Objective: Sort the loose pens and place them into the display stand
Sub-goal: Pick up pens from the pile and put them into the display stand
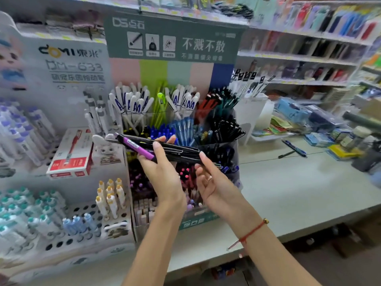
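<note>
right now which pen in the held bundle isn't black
The purple pen, on the near side of the bundle gripped in the left hand. The other pens in it are black.

One head-worn wide-angle view looks forward and down, close over the display stand [175,120] and tabletop [288,193].
</note>
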The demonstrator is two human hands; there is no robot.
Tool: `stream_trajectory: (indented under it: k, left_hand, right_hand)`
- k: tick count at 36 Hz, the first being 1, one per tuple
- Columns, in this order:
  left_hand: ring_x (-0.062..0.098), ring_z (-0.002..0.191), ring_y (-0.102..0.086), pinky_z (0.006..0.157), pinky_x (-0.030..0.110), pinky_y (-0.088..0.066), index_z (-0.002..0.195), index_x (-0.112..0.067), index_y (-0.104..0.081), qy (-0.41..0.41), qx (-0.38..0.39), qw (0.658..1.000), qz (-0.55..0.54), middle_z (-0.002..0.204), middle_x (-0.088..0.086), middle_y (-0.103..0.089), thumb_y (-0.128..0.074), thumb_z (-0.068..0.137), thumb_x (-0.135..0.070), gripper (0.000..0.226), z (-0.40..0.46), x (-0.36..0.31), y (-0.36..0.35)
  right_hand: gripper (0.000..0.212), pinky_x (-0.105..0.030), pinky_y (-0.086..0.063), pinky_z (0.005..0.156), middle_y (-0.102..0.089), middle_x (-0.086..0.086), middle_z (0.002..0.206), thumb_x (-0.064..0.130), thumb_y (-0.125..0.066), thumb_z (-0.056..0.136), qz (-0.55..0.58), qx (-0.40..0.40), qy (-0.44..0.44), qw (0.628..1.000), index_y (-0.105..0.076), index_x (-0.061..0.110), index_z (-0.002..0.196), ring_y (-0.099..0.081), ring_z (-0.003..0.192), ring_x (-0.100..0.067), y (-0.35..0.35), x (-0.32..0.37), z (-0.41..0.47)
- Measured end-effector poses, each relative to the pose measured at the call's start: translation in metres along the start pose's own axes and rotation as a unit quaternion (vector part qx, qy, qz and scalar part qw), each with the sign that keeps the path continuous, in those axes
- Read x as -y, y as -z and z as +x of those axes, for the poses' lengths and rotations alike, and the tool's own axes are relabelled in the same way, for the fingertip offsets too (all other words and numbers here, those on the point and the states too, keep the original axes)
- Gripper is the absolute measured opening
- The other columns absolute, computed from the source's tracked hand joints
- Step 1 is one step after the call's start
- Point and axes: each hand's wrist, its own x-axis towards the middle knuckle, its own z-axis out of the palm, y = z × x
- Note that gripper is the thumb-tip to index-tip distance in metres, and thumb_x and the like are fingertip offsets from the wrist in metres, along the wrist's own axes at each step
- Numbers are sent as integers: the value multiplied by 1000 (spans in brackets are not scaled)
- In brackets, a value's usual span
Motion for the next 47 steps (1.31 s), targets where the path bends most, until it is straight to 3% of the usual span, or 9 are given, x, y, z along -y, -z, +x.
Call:
stream_trajectory:
  k: [5,10,16,20,23,33,39,42,47]
  left_hand:
    - [10,94,-68,79,28,-54,102,-21,-43,33,-4,999,-17,88,-10,-68,-38,104,-18,6,-7,6,-28]
    - [0,57,-56,69,30,-46,94,-19,-42,61,-17,998,-25,69,-15,-70,-38,104,-19,11,0,14,-41]
    - [8,80,-63,80,35,-51,92,-22,-37,62,-10,998,-27,62,-23,-67,-33,105,-16,15,-3,18,-52]
    - [12,94,-67,76,33,-55,105,-20,-40,67,11,997,-26,70,-19,-70,-32,105,-15,8,3,18,-47]
    - [9,94,-69,78,31,-58,136,-9,-31,79,33,996,-16,99,-10,-67,-33,105,-16,31,1,18,-42]
    - [9,96,-69,73,28,-59,142,-7,-31,88,70,993,29,108,-5,-64,-34,104,-13,38,-5,23,-20]
    - [9,96,-69,65,20,-56,139,-6,-37,110,89,988,64,121,10,-64,-35,104,-16,36,-6,19,-12]
    - [8,93,-70,71,23,-58,129,-6,-45,111,112,983,90,98,-2,-73,-36,104,-16,28,-5,14,-12]
    - [7,93,-70,80,30,-54,106,-15,-52,113,128,981,91,80,-15,-73,-35,104,-16,17,-10,9,-14]
  right_hand:
    - [22,-16,-51,50,-68,-3,69,26,-58,94,-90,-48,132,986,-66,6,86,-60,54,-8,8,14,0]
    - [22,-16,-50,49,-59,-6,65,21,-49,100,-123,-78,226,963,-63,8,91,-58,48,-8,18,38,-6]
    - [25,-17,-41,43,-54,-4,58,20,-44,101,-109,-131,322,931,-58,9,83,-50,42,-9,48,70,-11]
    - [27,-19,-40,45,-56,3,55,20,-41,103,-191,-200,431,859,-55,14,81,-51,43,-7,70,100,-7]
    - [27,-15,-39,44,-51,-5,57,20,-40,103,-308,-211,474,798,-52,8,82,-49,41,-3,73,120,7]
    - [29,-25,-36,55,-45,5,64,28,-43,102,-690,-133,448,553,-52,1,102,-48,60,-19,46,158,71]
    - [21,-33,-42,67,-55,4,71,29,-49,99,-697,-105,400,586,-52,15,84,-56,74,-21,35,163,86]
    - [19,-38,-52,70,-60,-1,73,26,-51,99,-637,-112,410,643,-56,13,87,-62,71,-23,42,164,81]
    - [8,-13,-51,58,-69,-11,85,12,-63,91,-578,-51,371,725,-67,10,98,-63,57,-3,55,149,73]
